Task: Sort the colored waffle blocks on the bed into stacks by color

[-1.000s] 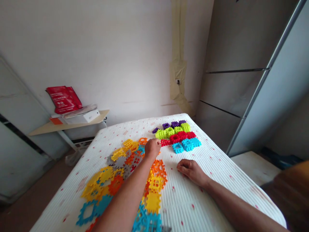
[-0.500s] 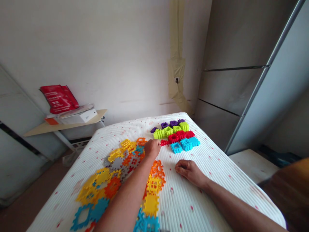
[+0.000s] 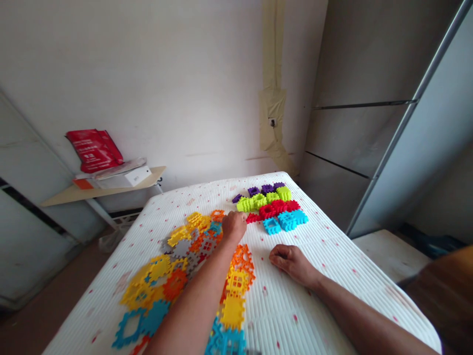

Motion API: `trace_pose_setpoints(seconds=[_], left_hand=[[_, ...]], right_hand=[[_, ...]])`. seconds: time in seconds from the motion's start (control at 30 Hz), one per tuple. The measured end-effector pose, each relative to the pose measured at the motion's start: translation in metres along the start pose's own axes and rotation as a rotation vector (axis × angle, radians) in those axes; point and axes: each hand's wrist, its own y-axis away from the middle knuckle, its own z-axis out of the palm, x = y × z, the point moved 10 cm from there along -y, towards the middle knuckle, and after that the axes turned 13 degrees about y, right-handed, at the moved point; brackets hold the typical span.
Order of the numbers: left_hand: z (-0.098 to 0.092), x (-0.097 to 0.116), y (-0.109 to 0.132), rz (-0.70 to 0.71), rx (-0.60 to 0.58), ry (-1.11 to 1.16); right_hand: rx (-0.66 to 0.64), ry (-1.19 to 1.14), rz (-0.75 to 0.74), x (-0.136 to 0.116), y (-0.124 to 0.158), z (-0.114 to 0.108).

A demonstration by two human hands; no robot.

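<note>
My left hand [image 3: 234,225] reaches far across the white mat [image 3: 325,246], fingers curled at the left end of the red row of stacked tiles [image 3: 272,210]. Whether it grips a red tile is hidden by the knuckles. Lime stacks [image 3: 263,200] and purple stacks [image 3: 260,190] line up behind the red ones, cyan stacks [image 3: 286,221] in front. My right hand [image 3: 291,261] rests on the mat in a loose fist, holding nothing I can see. A loose heap of flat yellow, orange, grey and blue tiles [image 3: 177,256] spreads under and left of my left forearm.
A slanted wooden shelf [image 3: 103,190] at the left wall carries a white box and a red bag [image 3: 94,149]. Grey cabinet panels [image 3: 388,138] rise at the right. The mat's far edge meets the wall; its left edge drops to a brown floor.
Both hands stay almost where they were; only the view has shifted slightly. My left hand remains at the end of the red row.
</note>
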Motion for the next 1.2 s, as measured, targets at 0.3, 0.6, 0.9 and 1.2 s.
trace_pose_setpoints(seconds=[0.3,0.6,0.9,1.2], left_hand=[[-0.098,-0.06,0.051,0.042,-0.024,0.113],[-0.102,-0.101,0.137,0.153,-0.144,-0.002],[-0.073,-0.107,0.135,0.166,-0.117,-0.091],[-0.081,-0.109,0.133,0.207,-0.043,-0.021]], right_hand=[[-0.008,0.117,-0.057,-0.005,0.001,-0.001],[0.038,0.218,-0.156,-0.031,-0.009,0.015],[0.053,0.415,-0.59,-0.105,-0.004,0.055],[0.101,0.549,-0.592,-0.098,-0.018,0.071]])
